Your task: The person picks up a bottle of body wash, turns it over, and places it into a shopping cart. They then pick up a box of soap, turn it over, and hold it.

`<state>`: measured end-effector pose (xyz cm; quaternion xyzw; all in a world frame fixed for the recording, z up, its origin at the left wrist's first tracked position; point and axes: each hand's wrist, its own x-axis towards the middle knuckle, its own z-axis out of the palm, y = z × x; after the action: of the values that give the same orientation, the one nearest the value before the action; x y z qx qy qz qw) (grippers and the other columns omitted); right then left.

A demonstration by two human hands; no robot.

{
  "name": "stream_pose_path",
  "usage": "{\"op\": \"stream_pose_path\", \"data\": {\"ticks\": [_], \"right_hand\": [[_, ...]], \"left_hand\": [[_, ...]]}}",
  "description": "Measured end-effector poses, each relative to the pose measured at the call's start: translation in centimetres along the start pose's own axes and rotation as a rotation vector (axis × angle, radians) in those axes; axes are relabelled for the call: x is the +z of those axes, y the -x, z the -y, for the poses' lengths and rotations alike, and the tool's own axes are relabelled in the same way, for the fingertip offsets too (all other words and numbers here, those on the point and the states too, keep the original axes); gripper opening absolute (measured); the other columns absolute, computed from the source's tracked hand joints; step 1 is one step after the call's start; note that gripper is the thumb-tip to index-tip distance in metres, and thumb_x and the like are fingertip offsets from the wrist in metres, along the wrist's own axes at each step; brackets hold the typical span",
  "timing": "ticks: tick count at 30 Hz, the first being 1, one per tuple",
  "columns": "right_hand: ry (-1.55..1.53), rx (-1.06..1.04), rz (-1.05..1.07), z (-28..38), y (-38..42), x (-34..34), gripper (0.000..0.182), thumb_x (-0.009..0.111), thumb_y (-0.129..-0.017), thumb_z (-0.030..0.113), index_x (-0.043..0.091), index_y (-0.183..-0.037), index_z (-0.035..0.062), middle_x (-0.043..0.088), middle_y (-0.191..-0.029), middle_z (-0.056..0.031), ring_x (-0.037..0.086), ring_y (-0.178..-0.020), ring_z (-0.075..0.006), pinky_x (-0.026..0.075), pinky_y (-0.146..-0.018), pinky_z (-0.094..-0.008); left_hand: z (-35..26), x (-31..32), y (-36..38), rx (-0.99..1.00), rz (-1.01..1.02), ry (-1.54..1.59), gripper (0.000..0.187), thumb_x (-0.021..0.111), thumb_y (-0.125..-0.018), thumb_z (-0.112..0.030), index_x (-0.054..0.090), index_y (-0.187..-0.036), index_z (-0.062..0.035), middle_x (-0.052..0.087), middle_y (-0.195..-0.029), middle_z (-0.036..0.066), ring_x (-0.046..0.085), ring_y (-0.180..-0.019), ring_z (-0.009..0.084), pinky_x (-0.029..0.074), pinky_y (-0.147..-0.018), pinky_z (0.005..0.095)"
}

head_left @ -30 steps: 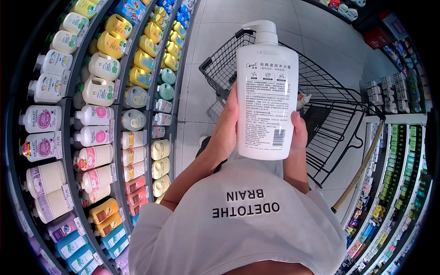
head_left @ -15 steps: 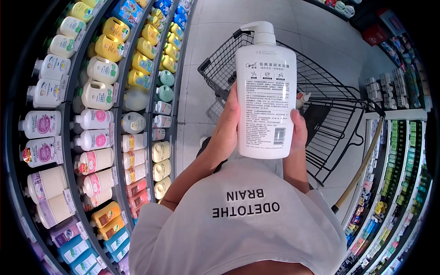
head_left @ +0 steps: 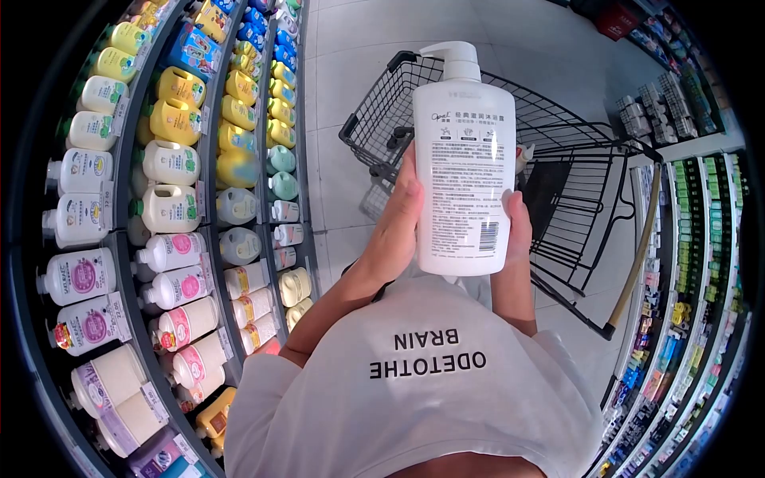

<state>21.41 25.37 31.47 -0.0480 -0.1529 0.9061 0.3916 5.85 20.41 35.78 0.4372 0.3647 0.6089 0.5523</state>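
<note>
A large white pump bottle of body wash stands upright in front of my chest, its printed back label and barcode turned towards me. My left hand grips the bottle's left side. On the opposite side, my right hand is wrapped round its lower right edge, thumb in front. Parts of the fingers of both hands are hidden behind the bottle. Just beyond it is a black wire shopping cart, partly covered by the bottle. A small white item shows in the cart beside the bottle.
On the left, a tall shelf carries rows of pump bottles and jugs in white, yellow and pink. More shelving with small packaged goods runs along the right. The cart's handle reaches near my right side. Grey tiled floor lies ahead.
The left shelves have shifted downward in view, and the cart's handle end sits slightly lower. Both hands keep the same hold on the bottle, which stays almost in place.
</note>
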Motion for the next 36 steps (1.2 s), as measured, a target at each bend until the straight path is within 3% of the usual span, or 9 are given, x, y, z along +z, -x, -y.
{"op": "stream_pose_path", "data": {"ticks": [6, 9, 18, 24, 26, 29, 31, 35, 36], "right_hand": [[0.058, -0.045, -0.042, -3.1, -0.8, 1.7, 0.067, 0.055, -0.084, 0.038, 0.030, -0.130, -0.0038, 0.048, -0.122, -0.0182, 0.053, -0.107, -0.0256, 0.046, -0.088, -0.0352], [0.060, -0.062, -0.051, -4.5, -1.1, 2.6, 0.067, 0.056, -0.083, 0.037, 0.031, -0.129, -0.0042, 0.049, -0.122, -0.0185, 0.053, -0.107, -0.0259, 0.046, -0.088, -0.0351], [0.103, -0.129, -0.080, -9.2, -1.1, 4.1, 0.062, 0.057, -0.083, 0.032, 0.035, -0.126, -0.0068, 0.051, -0.118, -0.0189, 0.056, -0.103, -0.0239, 0.047, -0.086, -0.0329], [0.145, -0.151, -0.128, -11.0, 0.7, 5.2, 0.062, 0.060, -0.081, 0.026, 0.034, -0.126, -0.0072, 0.050, -0.119, -0.0195, 0.056, -0.103, -0.0244, 0.047, -0.086, -0.0324], [0.241, -0.147, -0.151, -11.3, 1.6, 5.5, 0.062, 0.061, -0.079, 0.023, 0.033, -0.126, -0.0073, 0.049, -0.120, -0.0194, 0.054, -0.104, -0.0250, 0.045, -0.088, -0.0328], [0.469, -0.190, -0.345, -11.9, 3.3, 6.3, 0.064, 0.062, -0.076, 0.017, 0.032, -0.127, -0.0065, 0.048, -0.121, -0.0180, 0.051, -0.108, -0.0245, 0.042, -0.091, -0.0336], [0.850, -0.203, -0.477, -12.1, 3.5, 8.2, 0.070, 0.066, -0.072, 0.013, 0.029, -0.129, -0.0052, 0.044, -0.123, -0.0162, 0.045, -0.112, -0.0235, 0.037, -0.094, -0.0351], [1.869, -0.345, -0.445, -14.7, 3.0, 6.5, 0.084, 0.068, -0.067, 0.014, 0.018, -0.131, -0.0089, 0.034, -0.126, -0.0294, 0.038, -0.116, -0.0413, 0.032, -0.097, -0.0447], [1.998, -0.216, -0.503, -15.4, 3.0, 6.3, 0.089, 0.068, -0.066, 0.015, 0.013, -0.131, -0.0095, 0.028, -0.125, -0.0368, 0.033, -0.114, -0.0502, 0.030, -0.097, -0.0493]], "left_hand": [[-2.6, -2.4, 0.9, -0.064, 0.027, 0.009, 0.063, 0.020, -0.094, -0.047, 0.008, -0.141, -0.0054, 0.025, -0.141, 0.007, 0.029, -0.126, 0.0160, 0.022, -0.104, 0.0298], [-3.7, -3.3, 1.5, -0.053, 0.056, 0.114, 0.069, 0.028, -0.094, -0.044, 0.002, -0.138, 0.0014, 0.024, -0.137, 0.013, 0.023, -0.127, 0.0185, 0.018, -0.104, 0.0310], [-5.0, -6.7, 4.3, -0.076, 0.089, -0.019, 0.066, 0.026, -0.095, -0.041, 0.000, -0.138, 0.0015, 0.021, -0.139, 0.013, 0.021, -0.129, 0.0187, 0.016, -0.105, 0.0310], [-5.0, -7.2, 5.9, -0.124, 0.138, 0.073, 0.066, 0.026, -0.095, -0.042, 0.002, -0.138, 0.0018, 0.025, -0.137, 0.013, 0.025, -0.126, 0.0186, 0.018, -0.104, 0.0310], [-4.5, -7.3, 6.4, -0.165, 0.157, 0.138, 0.064, 0.032, -0.094, -0.037, 0.006, -0.137, 0.0021, 0.026, -0.136, 0.013, 0.027, -0.124, 0.0181, 0.019, -0.103, 0.0311], [-3.1, -7.3, 6.4, -0.277, 0.180, 0.212, 0.064, 0.045, -0.090, -0.029, 0.012, -0.135, 0.0020, 0.030, -0.132, 0.012, 0.032, -0.120, 0.0180, 0.023, -0.102, 0.0319], [-1.8, -7.0, 6.4, -0.319, 0.178, 0.204, 0.066, 0.054, -0.086, -0.027, 0.017, -0.134, 0.0007, 0.034, -0.128, 0.011, 0.035, -0.118, 0.0179, 0.026, -0.100, 0.0323], [1.7, -6.4, 7.0, -0.394, 0.048, 0.212, 0.067, 0.062, -0.077, -0.030, 0.031, -0.128, -0.0007, 0.047, -0.116, 0.009, 0.047, -0.107, 0.0185, 0.038, -0.092, 0.0320], [2.5, -7.0, 7.1, -0.453, 0.027, 0.285, 0.064, 0.062, -0.077, -0.030, 0.034, -0.126, -0.0009, 0.048, -0.114, 0.009, 0.050, -0.104, 0.0191, 0.040, -0.089, 0.0323]]}}
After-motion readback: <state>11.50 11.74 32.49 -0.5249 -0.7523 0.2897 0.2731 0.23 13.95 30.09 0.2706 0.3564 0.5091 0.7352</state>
